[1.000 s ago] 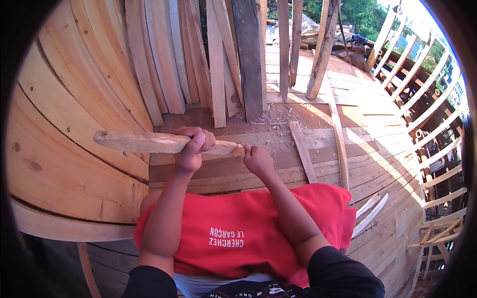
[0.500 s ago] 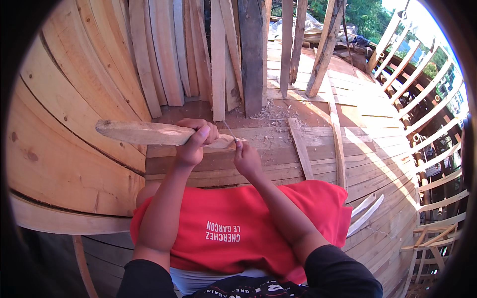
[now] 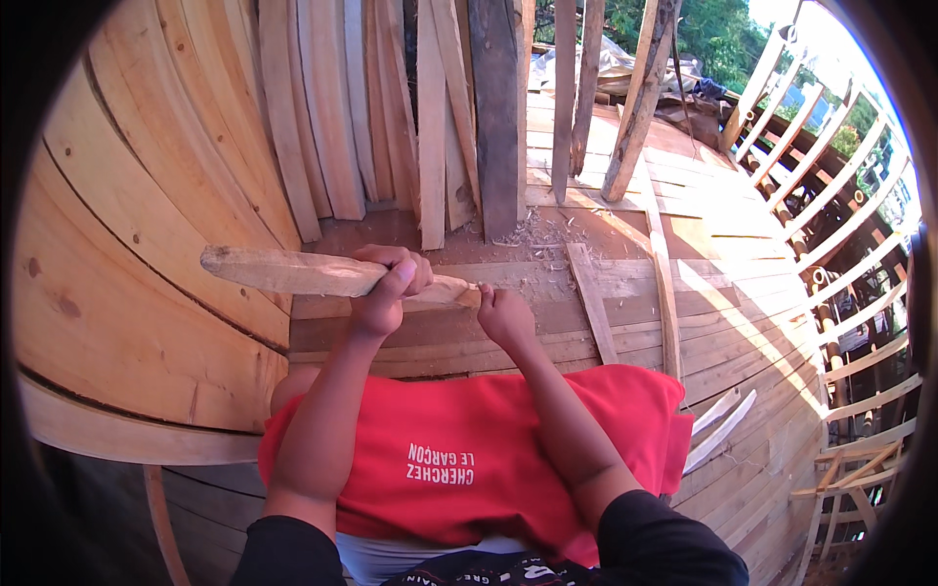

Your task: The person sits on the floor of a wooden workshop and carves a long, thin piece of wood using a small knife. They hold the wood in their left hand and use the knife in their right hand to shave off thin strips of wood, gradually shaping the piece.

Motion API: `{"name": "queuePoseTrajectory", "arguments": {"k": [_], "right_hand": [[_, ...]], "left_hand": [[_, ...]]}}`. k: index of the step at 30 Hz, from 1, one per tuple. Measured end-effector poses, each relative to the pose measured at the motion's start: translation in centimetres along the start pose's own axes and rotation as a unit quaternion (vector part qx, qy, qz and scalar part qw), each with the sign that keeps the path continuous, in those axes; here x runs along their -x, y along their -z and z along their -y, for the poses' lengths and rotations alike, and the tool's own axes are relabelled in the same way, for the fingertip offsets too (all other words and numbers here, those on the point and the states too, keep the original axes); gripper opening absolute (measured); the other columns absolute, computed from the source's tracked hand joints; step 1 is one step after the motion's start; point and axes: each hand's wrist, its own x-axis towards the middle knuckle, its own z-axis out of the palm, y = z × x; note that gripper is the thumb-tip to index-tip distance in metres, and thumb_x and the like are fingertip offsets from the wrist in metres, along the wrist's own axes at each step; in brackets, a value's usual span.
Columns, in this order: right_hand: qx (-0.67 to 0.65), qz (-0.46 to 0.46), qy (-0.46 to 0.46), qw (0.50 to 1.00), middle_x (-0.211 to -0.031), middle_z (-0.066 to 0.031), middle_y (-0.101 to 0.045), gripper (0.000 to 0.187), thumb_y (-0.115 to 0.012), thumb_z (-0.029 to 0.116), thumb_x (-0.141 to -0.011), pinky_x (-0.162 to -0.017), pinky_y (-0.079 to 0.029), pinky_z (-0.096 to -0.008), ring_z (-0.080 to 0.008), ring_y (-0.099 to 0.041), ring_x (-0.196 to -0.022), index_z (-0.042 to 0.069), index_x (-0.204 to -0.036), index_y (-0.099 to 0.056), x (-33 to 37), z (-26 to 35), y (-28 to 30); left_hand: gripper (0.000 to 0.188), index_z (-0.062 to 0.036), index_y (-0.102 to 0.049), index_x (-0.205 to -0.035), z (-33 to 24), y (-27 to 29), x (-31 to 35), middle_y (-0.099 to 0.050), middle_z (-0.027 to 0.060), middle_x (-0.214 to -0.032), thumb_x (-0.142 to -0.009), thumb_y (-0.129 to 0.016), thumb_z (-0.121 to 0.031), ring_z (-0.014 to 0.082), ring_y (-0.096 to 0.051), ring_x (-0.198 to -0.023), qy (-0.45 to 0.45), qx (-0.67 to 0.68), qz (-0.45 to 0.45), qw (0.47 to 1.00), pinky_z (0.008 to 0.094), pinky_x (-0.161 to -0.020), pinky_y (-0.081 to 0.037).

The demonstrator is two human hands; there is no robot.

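Note:
My left hand (image 3: 388,283) is wrapped round the middle of a long, roughly shaped piece of wood (image 3: 288,272). Its broad, rounded end points left towards the planked wall, and its narrow end tapers to the right. At that narrow tip, my right hand (image 3: 507,318) is closed with thumb and fingers pinched together. Whatever sits in this pinch is too small or hidden to name. Both hands are above the plank floor, just beyond the red cloth (image 3: 547,420) that covers my lap.
Curved planks (image 3: 147,215) form a wall at the left. Upright boards (image 3: 332,117) and posts stand ahead. Wood shavings (image 3: 532,234) litter the floor by a loose batten (image 3: 591,303). Pale wooden strips (image 3: 721,430) lie at the right, before an open rib frame (image 3: 850,230).
My right hand has shifted slightly right and down. A thin, light line that rose from its fingertips is no longer visible. The left hand keeps its hold on the wood.

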Motion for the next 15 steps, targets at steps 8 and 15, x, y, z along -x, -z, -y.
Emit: {"name": "queuePoseTrajectory", "arguments": {"k": [8,15], "right_hand": [[0.003,0.006,-0.074,0.997,-0.092,-0.0338,-0.066,0.056,-0.036,0.039,-0.102,-0.086,-0.049,-0.0569,-0.0545,-0.061,-0.093,-0.007,-0.095,-0.067,-0.3,-5.2,-3.0],[-0.064,-0.022,0.037,0.997,-0.091,-0.0339,-0.066,0.058,-0.034,0.041,-0.103,-0.085,-0.050,-0.0559,-0.0519,-0.062,-0.094,-0.007,-0.095,-0.067,0.2,-0.5,-0.8]], "left_hand": [[0.038,-0.0061,-0.030,-0.058,0.1,-1.0,-0.4,-0.034,0.0011,-0.051,-0.089,-0.051,-0.011,0.0125,-0.029,-0.050,0.011,0.010,0.016,1.000,0.0321,-0.051,-0.028],[0.036,-0.0049,-0.032,-0.057,0.3,-0.5,0.0,-0.035,0.0024,-0.051,-0.087,-0.051,-0.009,0.0133,-0.029,-0.050,0.013,0.001,0.000,1.000,0.0321,-0.051,-0.028]]}}
